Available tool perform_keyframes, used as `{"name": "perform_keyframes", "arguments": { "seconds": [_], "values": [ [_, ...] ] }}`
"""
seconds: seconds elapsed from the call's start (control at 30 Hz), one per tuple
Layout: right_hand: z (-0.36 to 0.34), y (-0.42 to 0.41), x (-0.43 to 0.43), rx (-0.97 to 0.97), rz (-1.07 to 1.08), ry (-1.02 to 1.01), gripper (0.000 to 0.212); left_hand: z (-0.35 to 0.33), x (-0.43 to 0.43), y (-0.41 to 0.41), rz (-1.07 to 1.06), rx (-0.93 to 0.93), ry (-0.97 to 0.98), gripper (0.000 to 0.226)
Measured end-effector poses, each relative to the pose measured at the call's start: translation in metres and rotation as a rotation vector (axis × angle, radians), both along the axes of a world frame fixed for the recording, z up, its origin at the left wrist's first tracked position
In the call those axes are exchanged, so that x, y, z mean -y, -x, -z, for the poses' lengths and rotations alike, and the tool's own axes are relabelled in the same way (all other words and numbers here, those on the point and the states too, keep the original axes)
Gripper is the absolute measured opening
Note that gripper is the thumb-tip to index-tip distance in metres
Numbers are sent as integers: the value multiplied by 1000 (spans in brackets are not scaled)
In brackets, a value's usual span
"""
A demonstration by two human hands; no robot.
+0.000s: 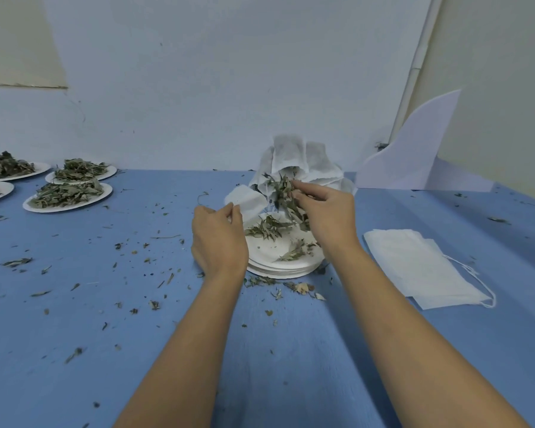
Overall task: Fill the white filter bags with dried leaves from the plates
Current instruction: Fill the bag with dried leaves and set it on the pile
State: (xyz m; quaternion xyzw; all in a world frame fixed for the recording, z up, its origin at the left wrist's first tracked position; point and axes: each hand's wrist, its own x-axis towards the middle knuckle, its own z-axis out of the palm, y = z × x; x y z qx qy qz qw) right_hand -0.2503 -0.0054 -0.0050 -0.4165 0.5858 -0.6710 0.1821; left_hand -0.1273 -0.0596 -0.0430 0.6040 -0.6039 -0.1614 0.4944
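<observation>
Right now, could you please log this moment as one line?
left hand: holds filter bag | right hand: pinches dried leaves | plate: nearly empty

1. I see one white filter bag (246, 200) pinched at its edge by the left hand (218, 239), lifted just left of the near plates.
2. A bunch of dried leaves (283, 193) is pinched in the right hand (328, 217), just beside that bag.
3. The stack of white plates (278, 267) sits mid-bench with only a few leaves left on top.
4. Behind it, a heap of bags (291, 156) leans at the wall.
5. Flat bags (414, 264) with strings lie to the right.
6. Far left, the leaf plates (59, 208) are heaped full.
</observation>
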Motion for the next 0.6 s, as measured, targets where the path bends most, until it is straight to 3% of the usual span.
{"name": "perform_keyframes", "arguments": {
  "seconds": [0.13,0.2,0.37,0.6],
  "values": [
    [-3,0,-1,125,-281,53,23,-1,-4,6,-3,42,95,31],
    [0,1,-1,85,-352,31,25,-4,-4,9,24,32,94,32],
    [11,4,1,0,-296,-13,27,-10,-3,13,202,-111,53,41],
    [23,5,10,-117,-157,-85,22,-17,-9,14,493,-498,-86,20]
  ]
}}
